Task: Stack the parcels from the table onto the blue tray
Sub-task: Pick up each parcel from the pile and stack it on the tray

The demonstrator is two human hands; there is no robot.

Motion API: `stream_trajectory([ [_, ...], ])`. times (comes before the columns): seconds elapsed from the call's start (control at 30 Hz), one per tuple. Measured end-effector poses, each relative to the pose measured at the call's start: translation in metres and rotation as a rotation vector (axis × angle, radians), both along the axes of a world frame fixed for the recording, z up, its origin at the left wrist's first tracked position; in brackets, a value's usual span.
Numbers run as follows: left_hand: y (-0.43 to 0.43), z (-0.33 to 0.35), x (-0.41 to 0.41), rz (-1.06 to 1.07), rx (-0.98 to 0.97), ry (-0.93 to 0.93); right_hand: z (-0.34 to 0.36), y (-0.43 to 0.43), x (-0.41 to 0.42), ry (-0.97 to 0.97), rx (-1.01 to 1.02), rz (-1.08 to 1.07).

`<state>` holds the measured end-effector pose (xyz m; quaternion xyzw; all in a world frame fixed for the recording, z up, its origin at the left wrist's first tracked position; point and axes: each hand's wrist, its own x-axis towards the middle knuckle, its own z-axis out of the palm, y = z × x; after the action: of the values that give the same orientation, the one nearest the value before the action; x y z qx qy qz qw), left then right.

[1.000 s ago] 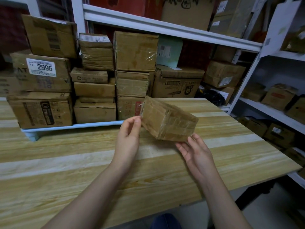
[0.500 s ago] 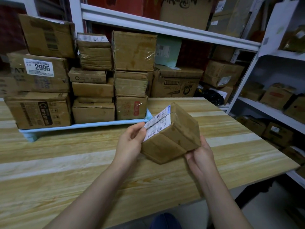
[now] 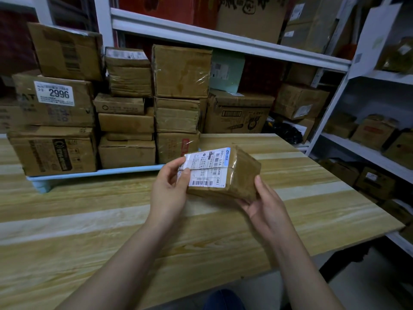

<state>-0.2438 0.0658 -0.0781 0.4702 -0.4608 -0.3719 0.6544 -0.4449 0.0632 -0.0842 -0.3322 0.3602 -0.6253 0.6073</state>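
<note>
Parcel of brown cardboard, box-shaped and wrapped in clear tape (image 3: 242, 175), hangs clear of the pale wooden plank tabletop (image 3: 111, 220). It is held in the air just in front of the right front corner of the light-blue plastic tray (image 3: 96, 172), on the person's side of it. Its face with the white printed shipping label (image 3: 204, 170) tilts up toward the camera. The left grip (image 3: 168, 191), a bare hand, pinches the parcel's left end, thumb lying on the label's edge and fingers curled behind. The right grip (image 3: 266, 209), the other bare hand, cradles the lower right end from beneath, thumb pressed against the side.

On the tray stand stacked brown cardboard cartons (image 3: 126, 153) in several columns. One carton in the leftmost column bears a white sticker printed 2996 (image 3: 54, 93). Behind the tray and to its right rise white metal shelves (image 3: 223, 39) loaded with more brown boxes. A pale green box (image 3: 226, 72) stands behind the tray's right-hand column.
</note>
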Motion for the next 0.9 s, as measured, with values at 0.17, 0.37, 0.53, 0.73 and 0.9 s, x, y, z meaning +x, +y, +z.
stream_trajectory([
  [0.17, 0.002, 0.000, 0.003, 0.021, -0.032, -0.023, -0.003, 0.002, 0.004, 0.023, -0.021, -0.006],
  [0.37, 0.004, 0.008, 0.004, 0.050, -0.068, 0.000, 0.003, 0.007, 0.006, 0.154, -0.055, 0.002],
  [0.53, 0.006, 0.014, 0.005, 0.059, -0.084, -0.041, 0.003, 0.012, 0.008, 0.339, -0.042, 0.109],
  [0.73, 0.012, 0.016, 0.014, 0.075, -0.065, -0.039, 0.004, 0.016, 0.011, 0.382, -0.102, 0.159],
  [0.9, 0.012, 0.027, 0.024, 0.118, -0.034, -0.130, 0.011, 0.024, 0.025, 0.401, -0.115, 0.132],
])
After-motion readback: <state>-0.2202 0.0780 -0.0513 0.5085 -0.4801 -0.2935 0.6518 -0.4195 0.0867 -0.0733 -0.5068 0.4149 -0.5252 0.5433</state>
